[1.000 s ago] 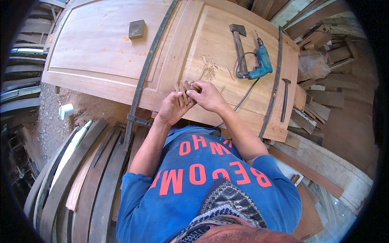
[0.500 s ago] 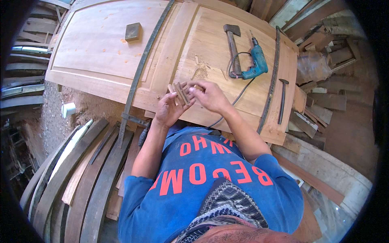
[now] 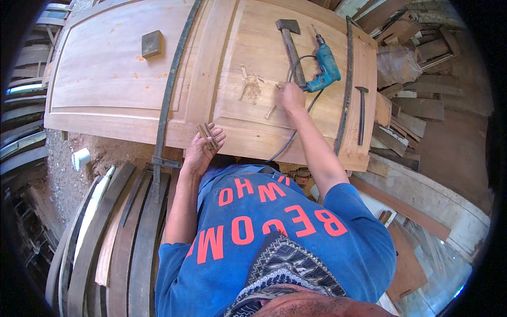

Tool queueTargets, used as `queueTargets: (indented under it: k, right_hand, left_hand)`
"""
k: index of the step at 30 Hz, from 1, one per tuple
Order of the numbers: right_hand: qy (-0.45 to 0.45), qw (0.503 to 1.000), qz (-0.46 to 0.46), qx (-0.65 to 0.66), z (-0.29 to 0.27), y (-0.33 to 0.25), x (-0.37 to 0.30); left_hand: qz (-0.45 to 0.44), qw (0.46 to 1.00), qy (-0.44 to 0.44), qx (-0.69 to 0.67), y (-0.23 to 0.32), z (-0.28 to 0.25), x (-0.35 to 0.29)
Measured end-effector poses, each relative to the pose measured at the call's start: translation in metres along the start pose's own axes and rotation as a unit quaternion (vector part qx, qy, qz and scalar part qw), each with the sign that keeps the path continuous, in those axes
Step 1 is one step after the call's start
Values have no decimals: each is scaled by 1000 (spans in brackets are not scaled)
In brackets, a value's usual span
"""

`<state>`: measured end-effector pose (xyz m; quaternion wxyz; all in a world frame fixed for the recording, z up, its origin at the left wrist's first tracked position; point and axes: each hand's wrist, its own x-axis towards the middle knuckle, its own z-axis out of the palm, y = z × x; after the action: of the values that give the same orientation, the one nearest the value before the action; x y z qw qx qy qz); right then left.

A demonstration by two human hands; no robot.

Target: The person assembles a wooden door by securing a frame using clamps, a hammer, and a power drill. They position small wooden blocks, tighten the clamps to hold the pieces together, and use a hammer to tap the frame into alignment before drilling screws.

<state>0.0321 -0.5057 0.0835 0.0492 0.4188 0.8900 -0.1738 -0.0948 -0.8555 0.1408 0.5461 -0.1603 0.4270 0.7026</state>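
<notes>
Several short wooden pegs (image 3: 207, 136) lie across the fingers of my left hand (image 3: 199, 153), which holds them at the near edge of the panelled wooden door (image 3: 127, 124). My right hand (image 3: 292, 98) is over the door with its fingers curled, beside the butt of the axe handle (image 3: 291, 50). A small pale bit of wood shows at its fingertips, too small to name. Just below that hand lies a thin wooden stick (image 3: 271, 112). The teal power drill (image 3: 325, 68) rests to the right of the axe, its cord passing under my right forearm.
Long metal bar clamps (image 3: 174, 79) cross the door, one in the middle and one at the right. A wooden block (image 3: 152, 44), wood shavings (image 3: 252, 87) and a hammer (image 3: 362, 116) lie on it. Curved planks (image 3: 113, 227) are stacked at the lower left; a white cup (image 3: 81, 158) stands nearby.
My hands have moved apart. The right went from beside the pegs up and right toward the axe handle; the left drew back slightly with the pegs. The whole view shifted a little.
</notes>
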Motion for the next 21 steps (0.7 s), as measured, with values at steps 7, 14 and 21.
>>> queueTargets:
  k: [7, 14, 21]
  right_hand:
    - [-67, 988, 104, 97, 13, -41, -57]
    - [-31, 995, 83, 51, 31, -68, -43]
    - [-4, 978, 83, 191, 34, -117, -7]
  left_hand:
    - [15, 999, 32, 17, 39, -27, 18]
    - [64, 995, 79, 10, 102, -58, 41]
    - [173, 975, 141, 2, 221, -126, 79]
